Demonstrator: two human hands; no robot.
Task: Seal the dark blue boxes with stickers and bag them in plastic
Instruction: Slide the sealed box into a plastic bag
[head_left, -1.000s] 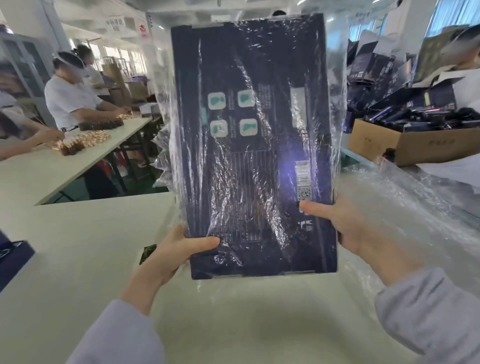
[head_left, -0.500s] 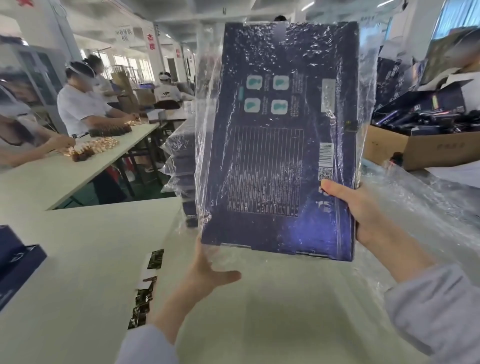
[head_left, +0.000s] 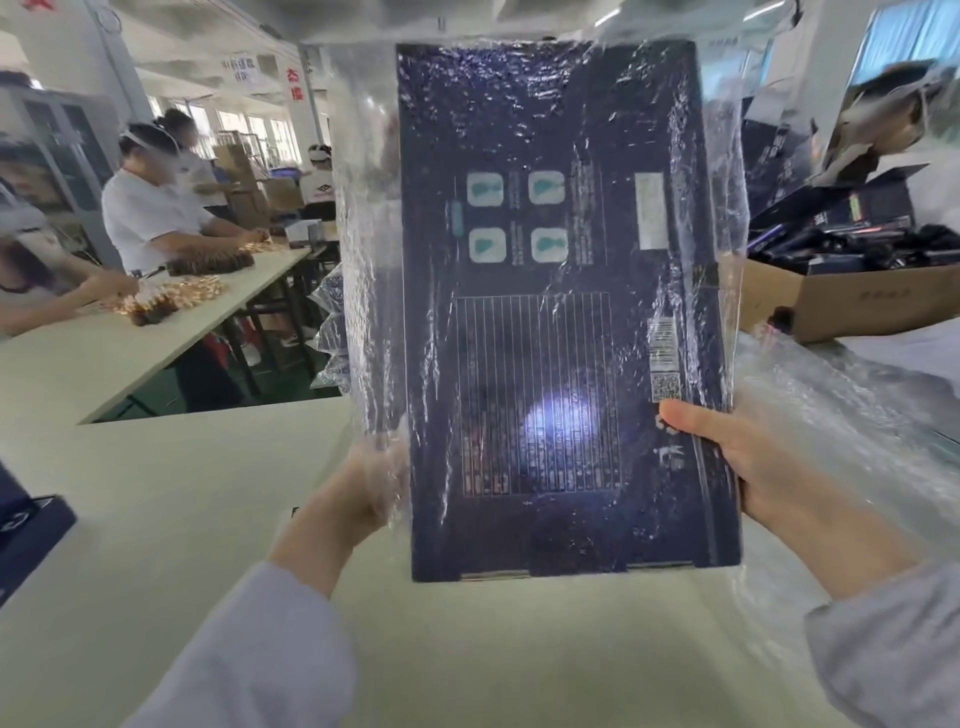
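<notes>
The dark blue box (head_left: 550, 312) is gripped at its lower right edge by the right hand (head_left: 727, 457), thumb on the printed face. The left hand (head_left: 358, 488) clutches the loose lower left edge of the clear plastic bag (head_left: 363, 234) sheathing it. The box stands upright at centre frame above the pale table (head_left: 156, 493). A cardboard carton (head_left: 841, 301) sits at right, and workers (head_left: 150, 218) are at upper left.

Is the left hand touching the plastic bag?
Touching. The head view shows the left hand gripping the lower corner of the bag beside the box, with clear plastic bunched over it.
</notes>
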